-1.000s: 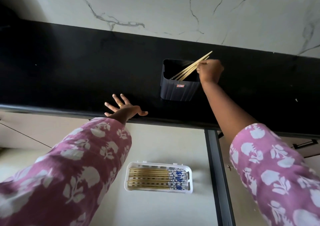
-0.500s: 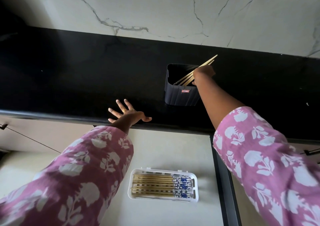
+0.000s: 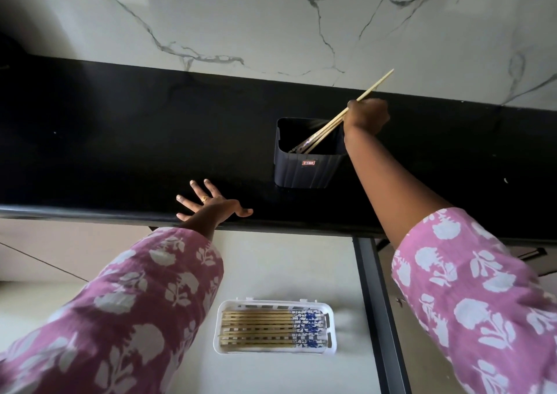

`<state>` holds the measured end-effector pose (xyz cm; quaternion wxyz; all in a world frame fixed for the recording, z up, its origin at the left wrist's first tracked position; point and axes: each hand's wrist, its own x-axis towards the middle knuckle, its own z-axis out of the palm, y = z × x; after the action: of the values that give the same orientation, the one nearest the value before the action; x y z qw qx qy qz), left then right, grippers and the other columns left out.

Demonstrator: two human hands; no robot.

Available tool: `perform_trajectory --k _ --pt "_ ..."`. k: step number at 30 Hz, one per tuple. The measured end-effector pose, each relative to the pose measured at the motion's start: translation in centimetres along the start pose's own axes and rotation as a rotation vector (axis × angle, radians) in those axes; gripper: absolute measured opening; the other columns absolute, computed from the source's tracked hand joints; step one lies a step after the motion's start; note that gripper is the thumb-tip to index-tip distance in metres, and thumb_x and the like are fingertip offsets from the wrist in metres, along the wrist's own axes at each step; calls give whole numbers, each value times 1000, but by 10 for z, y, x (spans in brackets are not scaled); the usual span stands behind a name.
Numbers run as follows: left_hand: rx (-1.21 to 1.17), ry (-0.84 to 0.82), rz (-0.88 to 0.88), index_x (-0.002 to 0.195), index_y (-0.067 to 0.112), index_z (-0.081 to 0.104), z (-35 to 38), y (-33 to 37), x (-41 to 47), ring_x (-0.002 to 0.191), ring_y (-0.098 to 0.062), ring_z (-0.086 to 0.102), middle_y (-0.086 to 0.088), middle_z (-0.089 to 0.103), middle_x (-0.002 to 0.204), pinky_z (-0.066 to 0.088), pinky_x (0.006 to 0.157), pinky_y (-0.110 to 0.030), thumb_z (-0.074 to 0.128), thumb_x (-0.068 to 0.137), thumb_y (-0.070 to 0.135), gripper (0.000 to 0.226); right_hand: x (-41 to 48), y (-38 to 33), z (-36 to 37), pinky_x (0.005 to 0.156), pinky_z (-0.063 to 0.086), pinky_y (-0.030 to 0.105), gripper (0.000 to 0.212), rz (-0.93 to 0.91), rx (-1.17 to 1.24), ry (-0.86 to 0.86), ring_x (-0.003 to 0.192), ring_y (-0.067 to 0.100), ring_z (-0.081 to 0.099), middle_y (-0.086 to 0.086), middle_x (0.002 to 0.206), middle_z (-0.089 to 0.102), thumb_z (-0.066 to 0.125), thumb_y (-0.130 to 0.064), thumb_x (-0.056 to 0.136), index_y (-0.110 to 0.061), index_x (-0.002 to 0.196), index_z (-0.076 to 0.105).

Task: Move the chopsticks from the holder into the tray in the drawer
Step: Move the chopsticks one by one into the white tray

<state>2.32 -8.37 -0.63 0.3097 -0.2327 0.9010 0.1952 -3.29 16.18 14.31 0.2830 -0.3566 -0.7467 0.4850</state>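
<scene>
Five spread fingers of the left hand [image 3: 211,206] lie flat on the counter [image 3: 120,140] edge, holding nothing. Below and right of them, in the drawer [image 3: 271,267], the tray [image 3: 330,313] holds a row of chopsticks [image 3: 259,330], patterned ends rightward. Right of those fingers stands the holder [image 3: 304,172] with leaning chopsticks [image 3: 327,126] inside. The right hand [image 3: 367,113], fingers curled, grips them above its far right corner.

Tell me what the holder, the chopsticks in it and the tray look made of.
Holder: probably plastic, dark matte blue-black, with moulded vertical ribs and a small red label.
Chopsticks: likely bamboo or wood, pale tan with a dull finish; the lower end of one shows a pattern.
Tray: white plastic, slightly glossy, with slotted walls and rounded corners.
</scene>
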Motion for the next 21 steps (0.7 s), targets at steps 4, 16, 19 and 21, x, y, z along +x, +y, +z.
perform_trajectory --k 4,16,19,21 --pt "-9 -1 12 143 28 -27 -1 -2 -2 133 -49 -31 -1 -39 149 -5 105 -68 70 53 74 141 -3 -9 -25 73 61 40 15 -111 270 -16 65 23 69 16 73 69 61 -5 83 7 86 71" --pt "14 -6 29 144 24 -26 -5 -1 -19 134 -50 -28 -3 -37 150 -2 107 -67 68 60 72 135 -108 65 -55 60 53 14 8 -273 521 -383 55 -5 63 -16 58 69 65 -3 85 -5 92 68" --pt "15 2 34 144 24 -25 -6 -2 -18 135 -49 -27 -4 -36 151 0 107 -67 67 57 75 137 -142 112 -54 63 52 11 15 -284 277 -566 58 -9 61 -8 69 70 66 -3 84 3 97 70" --pt "5 10 53 145 24 -24 -5 -4 -17 135 -49 -27 -4 -36 151 -1 107 -67 67 56 76 138 -166 143 -53 68 50 19 17 -286 85 -707 67 2 61 5 75 68 67 -4 84 6 97 70"
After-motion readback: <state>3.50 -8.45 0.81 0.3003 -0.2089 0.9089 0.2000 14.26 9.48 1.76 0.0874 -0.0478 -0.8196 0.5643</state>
